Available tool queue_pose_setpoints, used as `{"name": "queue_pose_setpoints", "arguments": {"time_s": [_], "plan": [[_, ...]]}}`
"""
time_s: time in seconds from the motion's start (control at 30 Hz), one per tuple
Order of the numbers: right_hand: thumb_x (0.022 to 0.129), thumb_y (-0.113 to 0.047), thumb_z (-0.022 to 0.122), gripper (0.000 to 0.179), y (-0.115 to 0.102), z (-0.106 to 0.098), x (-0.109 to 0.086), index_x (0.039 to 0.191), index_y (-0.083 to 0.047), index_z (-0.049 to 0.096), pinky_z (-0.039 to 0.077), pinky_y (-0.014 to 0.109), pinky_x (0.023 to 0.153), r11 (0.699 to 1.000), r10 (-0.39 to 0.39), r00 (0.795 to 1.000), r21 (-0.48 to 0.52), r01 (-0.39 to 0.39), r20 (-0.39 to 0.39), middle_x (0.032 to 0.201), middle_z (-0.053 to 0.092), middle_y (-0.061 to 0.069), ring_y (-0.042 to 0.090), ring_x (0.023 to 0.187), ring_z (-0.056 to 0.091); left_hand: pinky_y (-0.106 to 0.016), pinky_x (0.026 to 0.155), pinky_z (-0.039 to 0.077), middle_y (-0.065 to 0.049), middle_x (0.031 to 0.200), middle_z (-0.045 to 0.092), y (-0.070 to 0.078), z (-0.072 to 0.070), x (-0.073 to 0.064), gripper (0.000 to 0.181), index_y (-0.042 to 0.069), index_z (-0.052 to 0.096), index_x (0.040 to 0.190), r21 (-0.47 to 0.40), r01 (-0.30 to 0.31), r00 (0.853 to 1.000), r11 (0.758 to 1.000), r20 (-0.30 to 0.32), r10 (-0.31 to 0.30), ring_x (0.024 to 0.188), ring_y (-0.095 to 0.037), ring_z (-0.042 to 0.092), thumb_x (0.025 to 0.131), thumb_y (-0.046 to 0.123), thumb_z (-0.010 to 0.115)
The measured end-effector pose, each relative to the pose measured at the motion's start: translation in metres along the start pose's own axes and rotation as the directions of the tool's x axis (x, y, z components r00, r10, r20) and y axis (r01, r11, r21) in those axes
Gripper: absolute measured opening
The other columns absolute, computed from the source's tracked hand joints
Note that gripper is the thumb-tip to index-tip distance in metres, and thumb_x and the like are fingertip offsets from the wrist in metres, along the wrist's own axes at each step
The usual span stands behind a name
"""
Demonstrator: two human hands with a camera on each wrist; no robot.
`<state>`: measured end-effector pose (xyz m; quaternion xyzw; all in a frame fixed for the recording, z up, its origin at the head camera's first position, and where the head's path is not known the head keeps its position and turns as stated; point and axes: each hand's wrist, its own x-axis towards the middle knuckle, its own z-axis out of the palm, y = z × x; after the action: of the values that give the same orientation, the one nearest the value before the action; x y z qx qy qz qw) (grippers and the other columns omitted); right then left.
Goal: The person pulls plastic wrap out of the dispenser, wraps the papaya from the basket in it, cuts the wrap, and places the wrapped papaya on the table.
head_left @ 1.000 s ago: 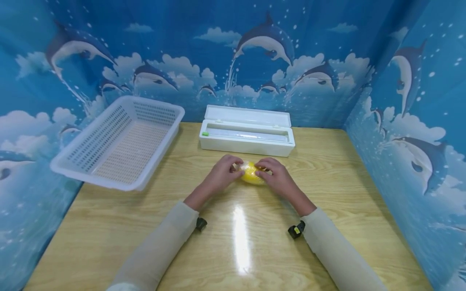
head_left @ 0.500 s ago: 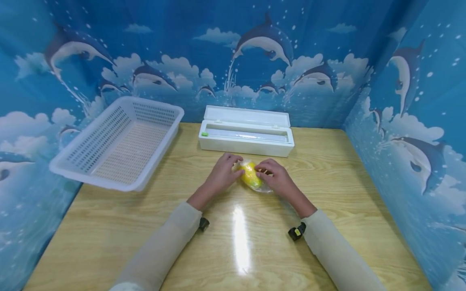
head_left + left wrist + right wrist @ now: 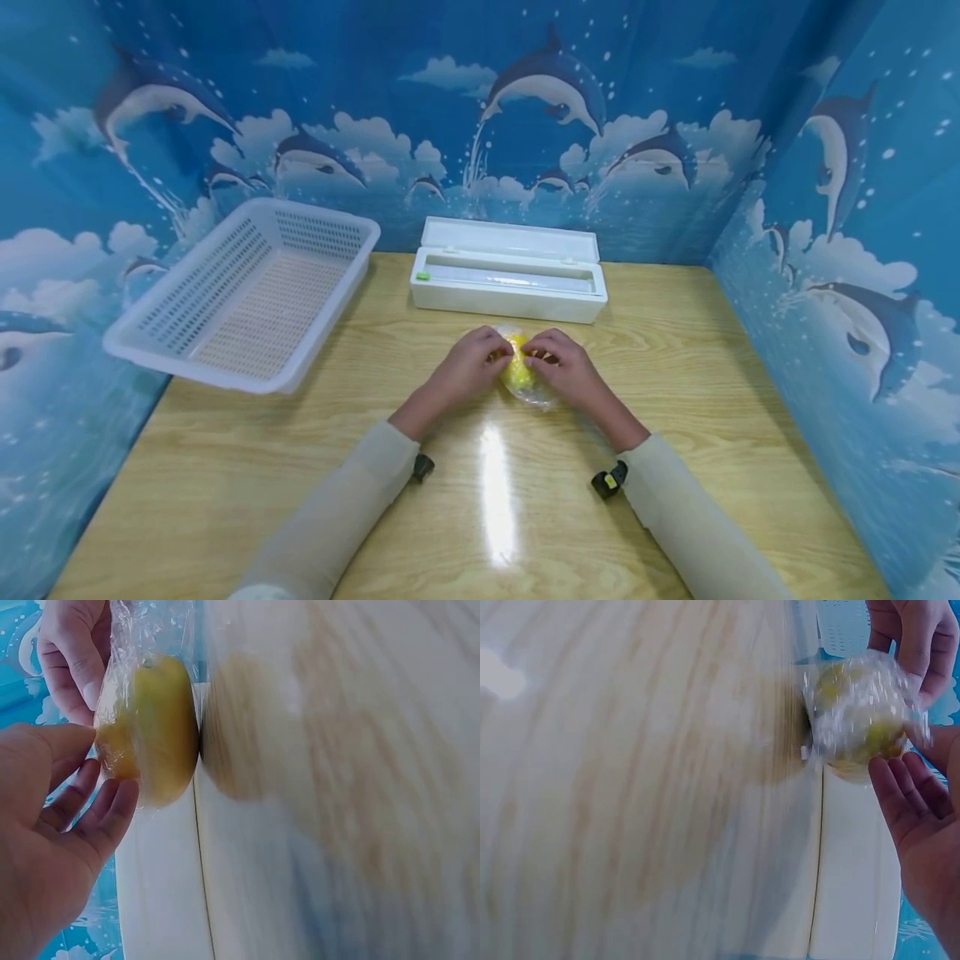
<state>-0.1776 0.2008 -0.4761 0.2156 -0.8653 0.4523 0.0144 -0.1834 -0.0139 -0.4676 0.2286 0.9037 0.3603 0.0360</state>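
A lobed yellow fruit or vegetable, perhaps a bell pepper (image 3: 166, 724), lies on the table loosely wrapped in clear cling film (image 3: 859, 712). My left hand (image 3: 474, 360) pinches the film over its left side between thumb and fingers. From the other side, my right hand (image 3: 564, 365) pinches the film close to the left fingertips. In the left wrist view, film stands up loosely beyond the yellow thing. Some wrap also spreads on the near side, towards me. The underside is hidden, and glare on the film blurs details in the right wrist view.
Just behind the hands stands a white cling film dispenser (image 3: 510, 302), lid raised, with a roll inside and a green slider (image 3: 423, 276) at its left end. A white slotted basket (image 3: 315, 333) sits at the back left. Dolphin-print curtains border the wooden table (image 3: 720, 400).
The yellow thing has turned so its long side points more towards me, and loose film now shows on its near side. My left hand has shifted right, nearer the right hand.
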Motion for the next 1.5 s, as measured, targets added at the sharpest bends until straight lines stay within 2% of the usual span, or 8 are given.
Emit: {"name": "queue_pose_setpoints", "arguments": {"time_s": [0.27, 0.5, 0.7, 0.9, 1.2, 1.33, 1.4, 1.5], "plan": [[0.096, -0.011, 0.068, 0.018, -0.001, 0.002, -0.002, 0.113, -0.007, 0.074, 0.056, 0.029, 0.081, 1.000, 0.001, 1.000, 0.024, -0.002, 0.030, 0.115, 0.063, 0.010, 0.023, 0.097, 0.063, -0.033, 0.096, 0.052, 0.000, 0.128, 0.058, -0.003, -0.003, -0.003, 0.030, 0.018, 0.068, 0.123, 0.044, -0.013, 0.999, 0.999, 0.033, 0.011, 0.114, -0.016, 0.056, 0.097, 0.032, 0.068], [0.093, 0.000, 0.068, 0.027, 0.001, 0.002, -0.007, 0.119, -0.007, 0.072, 0.055, 0.028, 0.080, 0.995, -0.100, 0.990, -0.019, 0.102, 0.100, 0.117, 0.062, 0.008, 0.021, 0.097, 0.063, -0.032, 0.093, 0.053, 0.000, 0.125, 0.057, -0.003, -0.004, -0.002, 0.028, 0.018, 0.066, 0.123, 0.035, 0.015, 0.999, 0.999, 0.029, -0.016, 0.109, -0.015, 0.057, 0.099, 0.032, 0.066], [0.093, 0.002, 0.068, 0.038, 0.005, 0.002, -0.013, 0.128, -0.013, 0.069, 0.056, 0.028, 0.080, 0.995, -0.097, 0.979, 0.014, 0.096, 0.177, 0.114, 0.062, 0.005, 0.019, 0.096, 0.062, -0.032, 0.096, 0.055, -0.002, 0.126, 0.057, -0.002, -0.005, -0.002, 0.029, 0.016, 0.065, 0.125, -0.008, 0.058, 0.998, 0.998, 0.020, -0.058, 0.111, -0.017, 0.060, 0.099, 0.028, 0.066], [0.091, 0.004, 0.069, 0.032, 0.005, 0.004, -0.015, 0.120, -0.008, 0.073, 0.055, 0.030, 0.083, 0.979, -0.205, 0.953, 0.035, 0.202, 0.222, 0.116, 0.061, 0.009, 0.023, 0.100, 0.062, -0.030, 0.096, 0.056, -0.003, 0.127, 0.056, -0.005, -0.006, -0.001, 0.026, 0.014, 0.066, 0.123, -0.047, 0.081, 0.997, 0.996, 0.011, -0.080, 0.112, -0.018, 0.061, 0.099, 0.024, 0.065], [0.088, 0.018, 0.058, 0.044, 0.005, 0.008, -0.015, 0.119, -0.009, 0.074, 0.049, 0.030, 0.088, 0.923, -0.348, 0.897, -0.067, 0.378, 0.274, 0.113, 0.056, 0.007, 0.018, 0.104, 0.053, -0.030, 0.097, 0.055, -0.005, 0.124, 0.056, -0.009, -0.006, 0.001, 0.024, 0.011, 0.066, 0.121, -0.077, 0.072, 0.997, 0.994, 0.000, -0.072, 0.112, -0.019, 0.063, 0.099, 0.022, 0.066], [0.089, 0.013, 0.065, 0.040, 0.005, 0.012, -0.014, 0.119, -0.012, 0.073, 0.050, 0.029, 0.083, 0.890, -0.388, 0.882, -0.141, 0.434, 0.268, 0.109, 0.055, 0.006, 0.016, 0.099, 0.051, -0.030, 0.096, 0.055, -0.005, 0.122, 0.057, -0.009, -0.007, 0.001, 0.023, 0.010, 0.066, 0.119, -0.089, 0.066, 0.998, 0.994, -0.003, -0.067, 0.111, -0.020, 0.063, 0.099, 0.022, 0.066], [0.088, 0.009, 0.069, 0.036, 0.004, 0.012, -0.013, 0.118, -0.012, 0.073, 0.050, 0.029, 0.081, 0.885, -0.385, 0.884, -0.166, 0.435, 0.264, 0.108, 0.056, 0.006, 0.016, 0.098, 0.051, -0.030, 0.096, 0.055, -0.005, 0.122, 0.057, -0.009, -0.007, 0.001, 0.023, 0.011, 0.067, 0.119, -0.087, 0.067, 0.998, 0.994, -0.003, -0.068, 0.111, -0.020, 0.063, 0.100, 0.023, 0.065], [0.089, 0.003, 0.072, 0.031, -0.001, 0.011, -0.014, 0.117, -0.012, 0.074, 0.050, 0.030, 0.082, 0.907, -0.312, 0.911, -0.200, 0.370, 0.271, 0.110, 0.057, 0.005, 0.015, 0.098, 0.053, -0.031, 0.096, 0.055, -0.005, 0.123, 0.057, -0.009, -0.006, 0.000, 0.024, 0.012, 0.066, 0.120, -0.082, 0.076, 0.997, 0.994, -0.002, -0.076, 0.111, -0.019, 0.063, 0.100, 0.024, 0.065]]}}
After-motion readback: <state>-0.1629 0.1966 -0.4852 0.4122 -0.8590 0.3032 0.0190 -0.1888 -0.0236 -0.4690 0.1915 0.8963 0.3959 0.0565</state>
